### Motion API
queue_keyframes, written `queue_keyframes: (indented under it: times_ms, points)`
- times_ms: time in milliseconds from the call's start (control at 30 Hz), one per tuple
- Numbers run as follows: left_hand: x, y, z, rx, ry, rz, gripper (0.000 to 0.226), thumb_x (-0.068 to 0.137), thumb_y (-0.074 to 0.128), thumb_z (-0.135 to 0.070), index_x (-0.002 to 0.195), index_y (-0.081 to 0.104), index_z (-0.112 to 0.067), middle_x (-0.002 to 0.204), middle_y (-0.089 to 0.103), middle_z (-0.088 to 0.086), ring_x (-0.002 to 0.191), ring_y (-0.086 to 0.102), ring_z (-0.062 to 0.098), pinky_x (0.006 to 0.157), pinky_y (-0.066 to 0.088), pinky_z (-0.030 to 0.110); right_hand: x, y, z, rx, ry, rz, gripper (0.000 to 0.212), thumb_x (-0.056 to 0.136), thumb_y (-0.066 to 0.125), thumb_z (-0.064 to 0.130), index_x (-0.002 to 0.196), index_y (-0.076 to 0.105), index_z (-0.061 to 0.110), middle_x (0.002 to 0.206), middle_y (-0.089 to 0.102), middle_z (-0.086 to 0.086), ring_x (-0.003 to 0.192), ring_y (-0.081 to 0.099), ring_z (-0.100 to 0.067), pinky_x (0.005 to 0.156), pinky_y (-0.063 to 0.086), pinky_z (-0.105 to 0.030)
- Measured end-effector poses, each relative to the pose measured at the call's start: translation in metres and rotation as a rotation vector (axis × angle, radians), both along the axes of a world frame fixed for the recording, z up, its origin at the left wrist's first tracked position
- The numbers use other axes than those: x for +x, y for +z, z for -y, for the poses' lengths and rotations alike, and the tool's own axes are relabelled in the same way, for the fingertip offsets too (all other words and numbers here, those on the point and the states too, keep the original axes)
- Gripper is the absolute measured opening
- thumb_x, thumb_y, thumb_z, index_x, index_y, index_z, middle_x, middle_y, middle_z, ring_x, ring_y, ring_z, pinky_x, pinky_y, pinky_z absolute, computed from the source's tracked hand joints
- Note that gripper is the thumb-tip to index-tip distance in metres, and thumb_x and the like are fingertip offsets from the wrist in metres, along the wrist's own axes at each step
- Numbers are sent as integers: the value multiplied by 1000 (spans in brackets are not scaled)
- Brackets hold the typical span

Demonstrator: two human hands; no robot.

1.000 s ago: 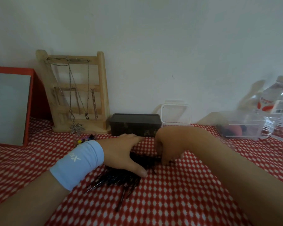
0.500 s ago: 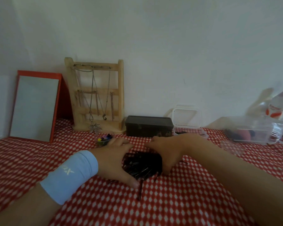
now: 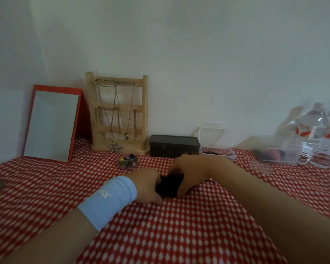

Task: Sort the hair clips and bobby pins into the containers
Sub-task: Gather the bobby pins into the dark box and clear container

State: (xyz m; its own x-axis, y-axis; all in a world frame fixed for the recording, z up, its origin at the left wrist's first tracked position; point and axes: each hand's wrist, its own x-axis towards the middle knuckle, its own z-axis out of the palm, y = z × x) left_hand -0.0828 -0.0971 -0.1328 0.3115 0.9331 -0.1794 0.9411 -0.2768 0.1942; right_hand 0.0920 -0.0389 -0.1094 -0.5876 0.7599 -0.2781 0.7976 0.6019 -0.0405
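A black heap of bobby pins [image 3: 169, 185] lies on the red checked cloth, squeezed between both hands. My left hand [image 3: 147, 187], with a light blue wristband, cups the heap from the left, fingers curled round it. My right hand [image 3: 189, 176] curls round it from the right and back. One or two stray pins [image 3: 210, 181] lie just right of my right hand. A small round clear tub [image 3: 127, 162] with coloured mini clips stands behind the hands. A clear container [image 3: 218, 153] holding dark pins and a larger clear box [image 3: 278, 152] stand at the back right.
Along the wall stand a red-framed mirror [image 3: 50, 124], a wooden jewellery rack [image 3: 118, 113] with necklaces, and a dark lidded box [image 3: 173, 145]. Water bottles [image 3: 320, 138] stand at the far right. A clear round lid [image 3: 260, 167] lies near the large box.
Both hands have closed in on the pins, gathering the spread heap into a tight bundle between them. The view has shifted so the scene sits further right.
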Motion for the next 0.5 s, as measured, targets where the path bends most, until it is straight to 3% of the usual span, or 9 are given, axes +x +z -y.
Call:
queue_keyframes:
  times_ms: [67,133,200,267,333,400,500]
  points:
    - [3,-1,-6,17,-39,44,46,84,72,-26,128,61,-19,119,66,-1,103,63,14,89,52,25,10,0,6,35,-34,-46,53,75,81,51,122,66,33,112,63,12,101,60,-11,94,53,-34]
    - [6,-3,-11,48,-95,70,43,84,71,-19,126,64,-22,119,67,-2,101,62,12,85,50,22,21,-2,11,63,-75,-68,49,78,80,47,122,66,31,110,63,13,100,61,-11,90,52,-28]
    - [9,-3,-17,84,-136,97,40,85,69,-13,123,66,-25,117,67,-5,91,59,8,77,44,16,30,-1,15,92,-98,-87,57,79,79,45,131,61,30,121,63,10,107,61,-12,93,50,-27]
    - [11,-1,-22,119,-145,131,42,84,68,-11,124,66,-26,118,67,-6,93,58,6,79,45,16,40,1,19,114,-132,-136,70,81,77,42,144,50,29,139,55,7,122,55,-14,103,44,-28]
    - [9,0,-26,160,-122,133,45,84,67,-16,128,61,-25,124,60,-5,109,57,11,92,47,23,49,2,21,101,-164,-159,80,81,74,33,152,38,29,152,43,5,137,44,-17,112,36,-32]
    - [7,0,-28,142,-77,117,57,83,65,-31,136,46,-25,134,43,-2,124,44,16,104,42,33,54,-1,24,12,-202,-134,89,81,71,22,157,26,32,157,37,4,143,37,-21,114,32,-34]
    - [5,-7,-30,40,-96,12,100,76,68,-58,153,13,-27,155,13,-5,145,15,22,117,25,47,56,-12,28,-35,-181,-146,82,81,71,15,152,35,36,147,49,5,133,48,-19,109,41,-33]
